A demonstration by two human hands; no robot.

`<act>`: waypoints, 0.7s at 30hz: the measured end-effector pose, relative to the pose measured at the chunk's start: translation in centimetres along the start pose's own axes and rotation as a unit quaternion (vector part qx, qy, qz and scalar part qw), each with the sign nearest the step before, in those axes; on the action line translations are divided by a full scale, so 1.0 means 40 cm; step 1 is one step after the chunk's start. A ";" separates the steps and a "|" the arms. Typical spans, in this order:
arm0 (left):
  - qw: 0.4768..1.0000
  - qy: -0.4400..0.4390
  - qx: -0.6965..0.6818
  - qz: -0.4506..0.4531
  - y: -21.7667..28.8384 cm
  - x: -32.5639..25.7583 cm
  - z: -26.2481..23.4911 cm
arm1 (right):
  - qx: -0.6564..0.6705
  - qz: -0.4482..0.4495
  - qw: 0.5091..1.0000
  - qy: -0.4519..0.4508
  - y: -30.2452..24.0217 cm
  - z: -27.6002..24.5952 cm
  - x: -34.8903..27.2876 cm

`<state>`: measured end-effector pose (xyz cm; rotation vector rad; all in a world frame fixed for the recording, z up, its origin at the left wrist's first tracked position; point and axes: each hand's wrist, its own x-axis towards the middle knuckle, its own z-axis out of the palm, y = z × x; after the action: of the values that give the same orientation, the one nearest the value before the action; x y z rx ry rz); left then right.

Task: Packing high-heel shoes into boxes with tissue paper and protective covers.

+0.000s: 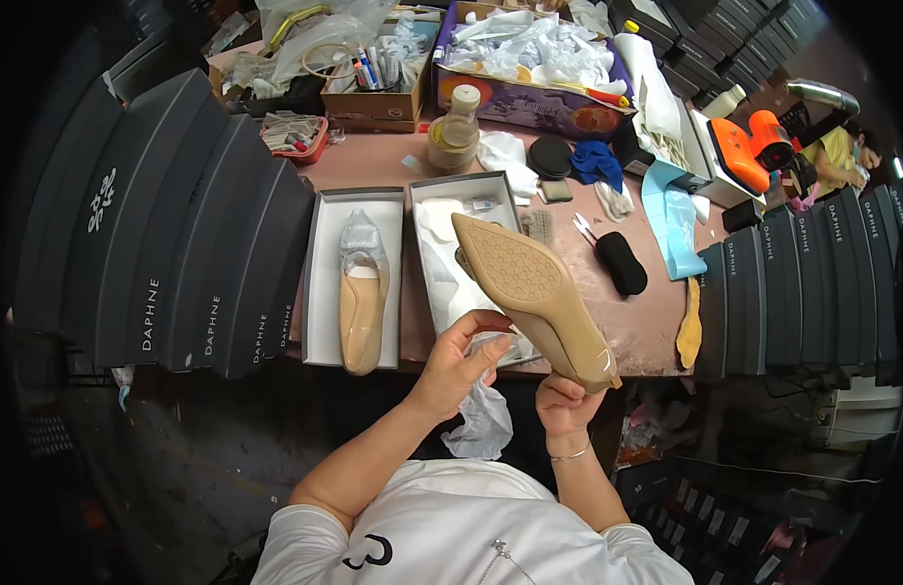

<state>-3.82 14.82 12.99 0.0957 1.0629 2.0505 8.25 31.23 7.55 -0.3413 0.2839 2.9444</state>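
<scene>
Beige shoe [534, 292], centre frame, held sole-up and tilted, toe toward upper left, heel end low right. Right hand [566, 402] closed around the heel end from below, grip tight on it. Left hand [458, 363] just left of the shoe, fingers curled, pinching white tissue [483, 419] that hangs below it. Behind the shoe, an open box [451, 190] lined with paper on the pink worktop [647, 322]. Left of it, a second box [325, 283] holding the matching shoe [362, 302]. Dark boxes [169, 224] stacked at far left.
</scene>
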 end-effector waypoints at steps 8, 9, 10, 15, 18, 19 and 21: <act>0.987 0.105 0.019 0.124 0.039 -0.036 -0.070 | -0.486 0.011 0.871 -0.078 -0.011 0.075 -0.027; 0.987 0.090 0.024 0.131 0.047 -0.043 -0.083 | -0.695 -0.042 0.710 -0.104 -0.005 0.105 -0.039; 0.996 0.037 0.018 0.081 0.033 -0.053 -0.130 | -0.782 -0.047 0.579 -0.228 0.027 0.170 -0.019; 0.964 0.192 -0.185 0.003 0.003 -0.080 -0.133 | -0.774 0.116 0.449 -0.431 0.124 0.302 0.108; 0.958 0.174 -0.227 -0.007 0.018 -0.102 -0.130 | -0.913 0.029 0.363 -0.184 0.106 0.321 0.300; 0.960 0.162 -0.229 -0.022 0.028 -0.109 -0.115 | -0.940 -0.028 0.288 -0.180 0.118 0.280 0.382; 0.962 0.133 -0.232 -0.050 0.041 -0.122 -0.096 | -0.946 -0.194 0.115 -0.234 0.112 0.148 0.529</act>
<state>-3.10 8.44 13.06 -0.4742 0.6950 2.2037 -14.15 31.06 8.88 0.3575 -2.8195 0.6273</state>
